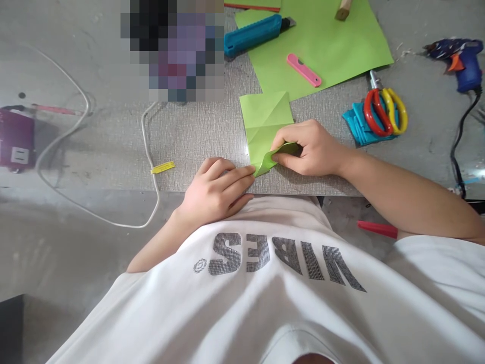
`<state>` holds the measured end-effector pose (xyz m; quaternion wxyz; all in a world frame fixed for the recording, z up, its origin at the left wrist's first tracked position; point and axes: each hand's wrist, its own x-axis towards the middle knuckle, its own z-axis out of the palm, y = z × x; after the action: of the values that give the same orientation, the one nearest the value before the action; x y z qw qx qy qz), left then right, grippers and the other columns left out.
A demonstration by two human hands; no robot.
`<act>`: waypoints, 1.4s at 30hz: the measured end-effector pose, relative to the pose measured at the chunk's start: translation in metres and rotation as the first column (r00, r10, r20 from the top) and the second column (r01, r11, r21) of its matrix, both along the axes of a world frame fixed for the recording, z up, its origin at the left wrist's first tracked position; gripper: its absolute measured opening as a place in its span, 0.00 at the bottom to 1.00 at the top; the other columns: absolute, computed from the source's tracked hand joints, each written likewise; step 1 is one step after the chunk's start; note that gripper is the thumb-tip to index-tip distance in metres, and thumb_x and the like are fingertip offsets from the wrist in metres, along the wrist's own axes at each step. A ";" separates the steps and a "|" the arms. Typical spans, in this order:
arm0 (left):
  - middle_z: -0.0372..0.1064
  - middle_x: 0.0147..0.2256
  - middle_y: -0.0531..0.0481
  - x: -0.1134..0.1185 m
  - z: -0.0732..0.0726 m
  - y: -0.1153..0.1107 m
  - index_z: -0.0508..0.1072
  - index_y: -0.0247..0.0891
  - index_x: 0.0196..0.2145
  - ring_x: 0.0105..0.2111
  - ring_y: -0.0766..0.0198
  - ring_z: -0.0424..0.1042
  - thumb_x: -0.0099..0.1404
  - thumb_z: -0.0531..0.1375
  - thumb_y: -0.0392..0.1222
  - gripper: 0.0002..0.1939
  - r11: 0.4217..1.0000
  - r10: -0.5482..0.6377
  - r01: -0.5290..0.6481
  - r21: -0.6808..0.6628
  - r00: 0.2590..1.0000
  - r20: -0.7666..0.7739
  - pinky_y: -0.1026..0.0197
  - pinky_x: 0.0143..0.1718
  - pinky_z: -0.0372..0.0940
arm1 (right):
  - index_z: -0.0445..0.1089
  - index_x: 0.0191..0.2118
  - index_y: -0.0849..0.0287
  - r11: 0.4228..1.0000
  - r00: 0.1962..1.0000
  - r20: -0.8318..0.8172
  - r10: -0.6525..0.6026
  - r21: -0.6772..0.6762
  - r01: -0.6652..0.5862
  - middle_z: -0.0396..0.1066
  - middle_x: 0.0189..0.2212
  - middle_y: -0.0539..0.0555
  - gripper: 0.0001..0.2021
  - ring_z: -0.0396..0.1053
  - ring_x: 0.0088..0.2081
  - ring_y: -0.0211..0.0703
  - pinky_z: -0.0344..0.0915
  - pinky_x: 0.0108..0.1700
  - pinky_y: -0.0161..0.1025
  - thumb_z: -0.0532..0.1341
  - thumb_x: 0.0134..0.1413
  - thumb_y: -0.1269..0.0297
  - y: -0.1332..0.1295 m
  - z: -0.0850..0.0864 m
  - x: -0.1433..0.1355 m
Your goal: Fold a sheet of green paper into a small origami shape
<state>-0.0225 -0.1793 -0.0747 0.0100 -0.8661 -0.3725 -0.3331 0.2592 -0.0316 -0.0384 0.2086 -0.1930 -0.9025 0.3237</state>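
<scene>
A creased piece of light green paper (267, 111) lies near the front edge of the grey table. Its near right part is lifted and curled. My right hand (308, 149) pinches that curled part between thumb and fingers. At the paper's near left corner, my left hand (217, 189) rests on the table with its fingers spread, the fingertips touching the paper. Beyond the small piece lies a larger green sheet (341, 50), with a pink cutter (304, 70) on it and a teal utility knife (253, 35) across its left edge.
Red and yellow scissors (384, 111) rest on folded blue material (358, 124) to the right. A blue glue gun (468, 65) with a black cord lies at far right. A white cable (146, 136) with a yellow tag loops over the left edge. A purple object (15, 136) sits far left.
</scene>
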 end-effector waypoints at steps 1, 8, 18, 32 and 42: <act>0.92 0.55 0.42 0.000 0.000 0.000 0.87 0.41 0.58 0.49 0.49 0.80 0.86 0.69 0.48 0.12 1.000 0.004 -0.004 0.001 1.000 -0.003 0.43 0.52 0.74 | 0.80 0.45 0.54 1.000 0.999 0.023 -0.029 -0.002 0.029 0.78 0.32 0.47 0.03 0.71 0.31 0.41 0.65 0.39 0.40 0.70 0.69 0.66 -0.002 0.000 -0.001; 0.92 0.54 0.44 0.000 0.002 -0.001 0.86 0.42 0.58 0.50 0.49 0.81 0.87 0.67 0.49 0.12 1.000 0.020 -0.019 0.021 0.999 -0.034 0.44 0.52 0.75 | 0.71 0.69 0.50 0.991 0.987 0.091 -0.132 0.021 0.131 0.79 0.40 0.47 0.27 0.74 0.36 0.44 0.71 0.45 0.43 0.70 0.68 0.63 -0.012 0.001 -0.002; 0.91 0.55 0.41 0.001 0.002 -0.001 0.86 0.38 0.57 0.50 0.49 0.79 0.88 0.66 0.50 0.14 1.000 0.013 -0.013 0.006 1.000 -0.003 0.44 0.51 0.74 | 0.69 0.68 0.51 0.993 0.992 0.066 -0.111 0.033 0.109 0.80 0.55 0.54 0.24 0.79 0.47 0.49 0.77 0.55 0.49 0.68 0.70 0.64 -0.014 0.000 -0.001; 0.91 0.58 0.43 -0.004 0.002 -0.005 0.87 0.48 0.62 0.53 0.45 0.81 0.84 0.70 0.52 0.15 0.992 0.015 -0.020 -0.128 0.999 -0.039 0.40 0.56 0.76 | 0.75 0.70 0.40 0.901 1.000 -0.002 0.015 0.433 -0.012 0.85 0.65 0.53 0.24 0.82 0.65 0.57 0.75 0.64 0.62 0.63 0.75 0.67 -0.017 0.010 0.004; 0.91 0.59 0.43 -0.006 0.003 -0.005 0.88 0.47 0.62 0.53 0.44 0.81 0.85 0.69 0.56 0.17 0.987 0.020 -0.032 -0.160 0.997 -0.077 0.39 0.56 0.75 | 0.80 0.45 0.46 0.929 0.971 0.234 -0.057 0.368 -0.034 0.90 0.49 0.51 0.13 0.86 0.55 0.50 0.80 0.61 0.58 0.59 0.84 0.63 -0.036 0.023 -0.003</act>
<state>-0.0288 -0.1838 -0.0713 -0.0419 -0.8712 -0.4088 -0.2687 0.2564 -0.0678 -0.0154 0.1324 -0.1936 -0.9645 0.1215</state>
